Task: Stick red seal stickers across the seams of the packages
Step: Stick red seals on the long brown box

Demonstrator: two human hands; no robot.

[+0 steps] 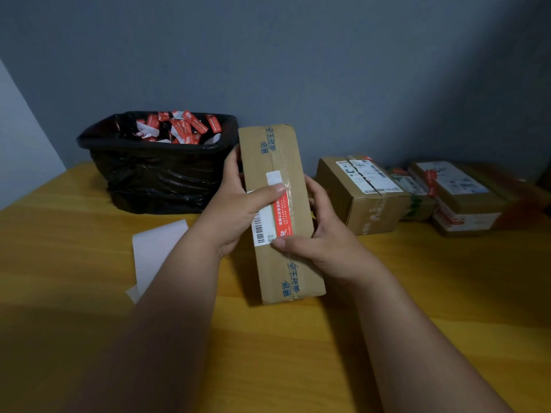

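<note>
You hold a long box (278, 210) up over the yellow table (268, 353), its length running away from you and its taped seam facing up. Your left hand (235, 210) wraps the box's left edge, fingers behind it, with the thumb (265, 193) laid across the top so its tip presses the upper end of a red sticker (283, 216). Your right hand (325, 236) grips the right edge, and its thumb presses the sticker's lower end. The sticker lies lengthwise along the tape at the middle of the box, just right of a white barcode label (262, 226); a small white patch (273, 177) sits just above the left thumb.

Behind the box to the left stands a bin (155, 174) lined with a black bag, holding a heap of red and white sticker scraps (179, 128). A white backing strip (155, 251) lies on the table left of your left forearm. To the right, against the wall, sit more packages: a brown one (357, 192) with a torn white label, and beside it a stack (459, 198) with red stickers on them.
</note>
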